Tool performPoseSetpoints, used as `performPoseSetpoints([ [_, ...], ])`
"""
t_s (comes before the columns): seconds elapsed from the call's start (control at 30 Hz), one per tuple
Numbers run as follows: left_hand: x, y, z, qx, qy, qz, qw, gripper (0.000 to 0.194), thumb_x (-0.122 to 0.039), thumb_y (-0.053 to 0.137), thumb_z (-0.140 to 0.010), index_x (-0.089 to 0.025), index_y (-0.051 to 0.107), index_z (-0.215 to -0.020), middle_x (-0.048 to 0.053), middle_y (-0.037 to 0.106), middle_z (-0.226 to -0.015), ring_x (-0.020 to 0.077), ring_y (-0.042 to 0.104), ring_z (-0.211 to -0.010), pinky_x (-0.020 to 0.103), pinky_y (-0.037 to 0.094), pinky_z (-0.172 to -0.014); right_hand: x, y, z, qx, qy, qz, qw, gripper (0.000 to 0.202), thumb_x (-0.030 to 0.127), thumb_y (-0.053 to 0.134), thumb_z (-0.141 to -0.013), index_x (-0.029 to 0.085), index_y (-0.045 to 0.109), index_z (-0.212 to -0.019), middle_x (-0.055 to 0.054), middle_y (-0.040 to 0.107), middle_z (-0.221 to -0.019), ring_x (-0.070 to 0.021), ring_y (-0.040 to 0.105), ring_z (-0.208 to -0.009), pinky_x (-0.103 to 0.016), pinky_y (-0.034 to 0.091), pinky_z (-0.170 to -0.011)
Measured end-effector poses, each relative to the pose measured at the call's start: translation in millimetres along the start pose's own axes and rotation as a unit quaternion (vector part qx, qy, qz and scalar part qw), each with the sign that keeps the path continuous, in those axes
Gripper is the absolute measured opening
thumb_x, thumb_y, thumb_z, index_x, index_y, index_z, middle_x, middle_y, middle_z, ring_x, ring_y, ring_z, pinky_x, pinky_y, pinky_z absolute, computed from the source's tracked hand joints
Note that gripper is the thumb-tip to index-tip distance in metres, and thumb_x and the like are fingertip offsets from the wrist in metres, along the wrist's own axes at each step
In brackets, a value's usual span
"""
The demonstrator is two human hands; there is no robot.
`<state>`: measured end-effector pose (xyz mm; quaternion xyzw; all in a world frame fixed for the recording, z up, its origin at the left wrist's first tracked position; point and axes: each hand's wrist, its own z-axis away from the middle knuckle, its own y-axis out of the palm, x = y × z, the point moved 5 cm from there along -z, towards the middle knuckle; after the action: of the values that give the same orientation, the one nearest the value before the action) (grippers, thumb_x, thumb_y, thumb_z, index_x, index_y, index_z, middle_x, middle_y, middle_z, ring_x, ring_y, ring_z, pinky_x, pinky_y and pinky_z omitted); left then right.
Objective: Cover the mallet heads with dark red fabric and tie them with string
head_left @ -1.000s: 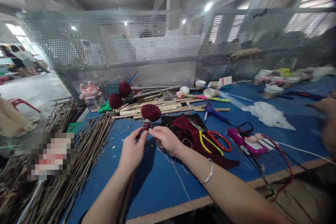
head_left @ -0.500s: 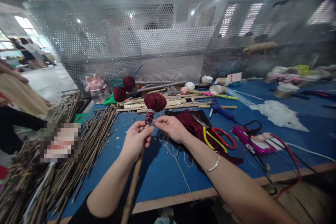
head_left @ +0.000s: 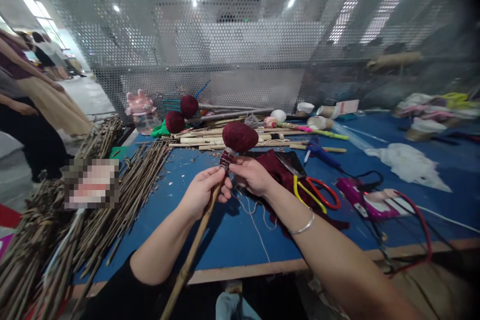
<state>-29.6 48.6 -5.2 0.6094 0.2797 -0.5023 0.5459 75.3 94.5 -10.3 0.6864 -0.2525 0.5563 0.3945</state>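
A bamboo stick slants up from the lower edge, topped by a dark red cloth-covered ball. Below the ball, its cloth neck is wound with pale string. My left hand is closed round the stick just under the neck. The fingers of my right hand are pinched together against the right side of the wound neck; what lies between the fingertips is too small to make out. Loose white string trails over the blue table below my right hand.
Scissors with red and yellow handles lie on dark red cloth at the right, near a blue glue gun and a purple device. Thin sticks pile up at left; two red balls are behind. People stand far left.
The ball and both hands have shifted right in view, and the ball now tilts further to the right. My right fingers have come closer to my left hand. The camera view has also shifted.
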Motion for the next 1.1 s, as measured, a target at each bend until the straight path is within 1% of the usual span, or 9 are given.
performPoseSetpoints([
  [0.17,2,5.1,3,0.017,0.015,-0.084,0.996,0.034,-0.047,0.046,-0.081,-0.015,0.049,-0.073,-0.001,0.055,-0.053,0.0067,0.046,-0.035,0.018,0.037,-0.035,4,1,1,-0.024,-0.012,-0.016,1.000,0.029,0.036,0.069,-0.067,0.014,0.056,-0.080,0.007,0.046,-0.051,-0.0013,0.020,-0.032,-0.020,0.009,-0.032],
  [0.23,2,3.8,4,-0.018,0.028,-0.133,0.991,0.034,-0.049,0.043,-0.081,-0.016,0.049,-0.076,-0.003,0.053,-0.052,0.0068,0.044,-0.035,0.017,0.034,-0.033,5,4,2,-0.030,-0.020,0.003,0.999,0.029,0.037,0.068,-0.069,0.013,0.057,-0.082,0.006,0.048,-0.052,-0.0020,0.024,-0.034,-0.019,0.013,-0.033],
  [0.37,-3,-2.9,7,-0.129,0.098,-0.225,0.961,0.029,-0.040,0.060,-0.072,-0.018,0.051,-0.089,-0.006,0.051,-0.056,0.0059,0.046,-0.038,0.016,0.033,-0.034,2,6,1,-0.027,-0.011,0.042,0.999,0.030,0.041,0.064,-0.072,0.013,0.059,-0.079,0.002,0.051,-0.055,-0.0079,0.043,-0.047,-0.020,0.030,-0.043],
  [0.43,-4,-4.9,7,-0.153,0.105,-0.230,0.955,0.027,-0.036,0.062,-0.071,-0.017,0.051,-0.087,-0.007,0.048,-0.052,0.0057,0.044,-0.037,0.015,0.033,-0.034,3,3,1,-0.041,-0.015,0.080,0.996,0.029,0.041,0.063,-0.073,0.013,0.059,-0.080,0.001,0.054,-0.058,-0.0097,0.047,-0.053,-0.021,0.034,-0.049],
  [0.53,-4,-6.9,5,-0.159,0.096,-0.202,0.962,0.025,-0.036,0.061,-0.071,-0.016,0.051,-0.084,-0.008,0.046,-0.049,0.0057,0.042,-0.034,0.015,0.031,-0.032,13,-6,3,-0.088,-0.040,0.165,0.982,0.028,0.039,0.066,-0.069,0.013,0.060,-0.080,0.000,0.058,-0.065,-0.0098,0.048,-0.058,-0.023,0.037,-0.056],
  [0.63,-6,-8.8,4,-0.165,0.105,-0.188,0.963,0.025,-0.035,0.061,-0.070,-0.016,0.050,-0.083,-0.009,0.046,-0.048,0.0053,0.040,-0.033,0.015,0.029,-0.030,21,-9,5,-0.092,-0.049,0.188,0.977,0.025,0.037,0.068,-0.066,0.013,0.061,-0.069,0.002,0.055,-0.060,-0.0079,0.044,-0.054,-0.022,0.034,-0.053],
  [0.77,-6,-8.9,3,-0.158,0.111,-0.184,0.964,0.025,-0.035,0.061,-0.071,-0.016,0.051,-0.084,-0.008,0.046,-0.049,0.0049,0.040,-0.033,0.015,0.029,-0.030,21,-9,7,-0.084,-0.039,0.095,0.991,0.024,0.034,0.070,-0.064,0.014,0.058,-0.063,0.006,0.044,-0.048,-0.0035,0.029,-0.040,-0.020,0.019,-0.040],
  [0.87,-6,-8.8,3,-0.154,0.117,-0.163,0.967,0.025,-0.036,0.061,-0.072,-0.016,0.051,-0.084,-0.008,0.047,-0.051,0.0045,0.040,-0.033,0.015,0.029,-0.029,14,-8,6,-0.092,-0.017,0.052,0.994,0.025,0.033,0.072,-0.061,0.014,0.055,-0.061,0.008,0.038,-0.043,-0.0023,0.022,-0.036,-0.021,0.010,-0.037],
  [1.1,-10,-9.0,5,-0.155,0.123,-0.123,0.972,0.026,-0.035,0.063,-0.071,-0.016,0.049,-0.082,-0.008,0.049,-0.051,0.0040,0.039,-0.032,0.015,0.029,-0.028,6,-6,2,-0.093,-0.002,0.051,0.994,0.027,0.035,0.073,-0.060,0.014,0.055,-0.061,0.009,0.037,-0.043,-0.0023,0.023,-0.035,-0.021,0.011,-0.036],
])
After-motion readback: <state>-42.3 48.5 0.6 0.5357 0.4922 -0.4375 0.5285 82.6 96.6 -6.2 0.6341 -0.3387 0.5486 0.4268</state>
